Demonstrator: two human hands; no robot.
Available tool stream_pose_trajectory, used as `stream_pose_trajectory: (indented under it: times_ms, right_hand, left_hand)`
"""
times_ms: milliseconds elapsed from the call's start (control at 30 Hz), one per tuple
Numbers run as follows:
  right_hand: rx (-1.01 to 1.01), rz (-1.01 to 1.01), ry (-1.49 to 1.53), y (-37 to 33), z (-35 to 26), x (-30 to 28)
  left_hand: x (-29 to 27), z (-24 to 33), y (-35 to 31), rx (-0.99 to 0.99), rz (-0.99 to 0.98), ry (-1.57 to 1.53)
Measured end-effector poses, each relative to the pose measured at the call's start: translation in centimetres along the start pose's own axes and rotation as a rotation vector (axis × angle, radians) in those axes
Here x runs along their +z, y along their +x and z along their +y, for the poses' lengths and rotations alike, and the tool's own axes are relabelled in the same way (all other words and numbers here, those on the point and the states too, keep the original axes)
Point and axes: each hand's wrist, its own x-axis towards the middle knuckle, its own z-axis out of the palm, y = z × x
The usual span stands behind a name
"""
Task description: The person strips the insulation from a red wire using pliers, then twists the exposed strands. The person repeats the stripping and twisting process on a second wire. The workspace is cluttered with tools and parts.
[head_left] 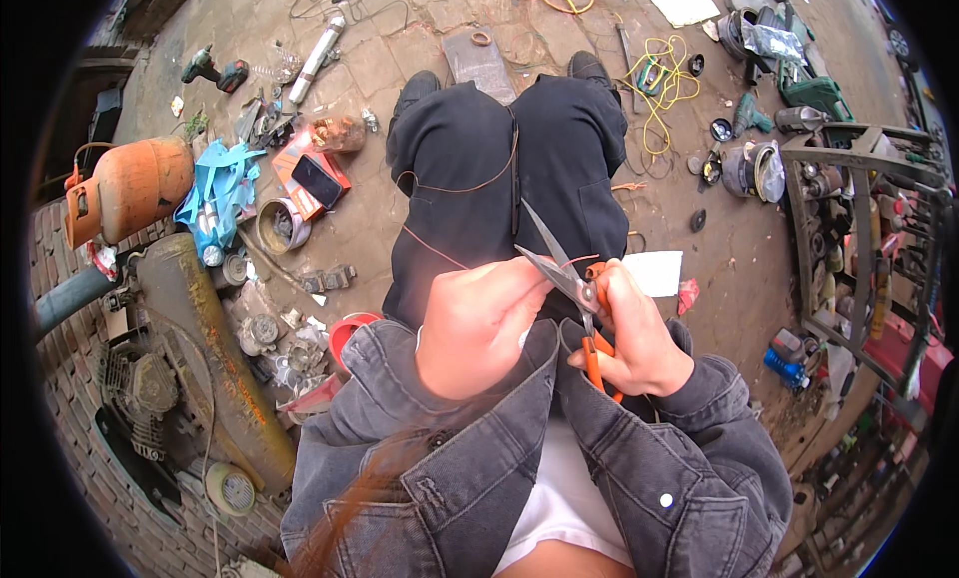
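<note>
Closed in a pinch, my left hand (470, 328) grips a thin copper-coloured wire (468, 190). One length of the wire loops over my dark trousers, and a short end sticks out past my fingertips. My right hand (644, 343) is wrapped round the orange handles of a pair of scissors (552, 246). Their blades are parted and point up and to the left, away from me. The wire's short end crosses by the blades, close to my left fingertips; whether it lies between them I cannot tell.
On the left lie an orange gas cylinder (145, 186), a rusty yellowish tank (200, 348), a phone (318, 182) on a red box and a cordless drill (215, 70). To the right stand a metal rack (849, 178), a yellow cord (661, 88) and a white card (654, 274).
</note>
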Motion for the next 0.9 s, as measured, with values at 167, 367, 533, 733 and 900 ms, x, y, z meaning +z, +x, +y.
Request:
stream_pose_trajectory:
  times_ms: [167, 367, 533, 733, 900]
  right_hand:
    - [-0.001, -0.089, 0.218, -0.3, 0.2, -0.1]
    - [-0.021, -0.192, 0.319, -0.7, 0.8, -0.2]
    - [0.128, -0.257, 0.593, -1.5, 0.8, 0.2]
    - [0.079, -0.154, 0.370, -0.9, 0.4, -0.1]
    - [0.223, -0.026, 0.464, -1.0, -0.2, -0.5]
  left_hand:
    - [-0.9, 0.1, 0.1, -0.051, -0.113, -0.055]
    - [-1.2, 0.0, 0.1, -0.075, -0.176, -0.111]
    - [-0.8, -0.3, 0.2, -0.088, -0.162, -0.216]
    - [-0.2, -0.1, 0.2, -0.249, -0.108, -0.408]
    - [-0.7, -0.1, 0.1, -0.391, -0.125, -0.470]
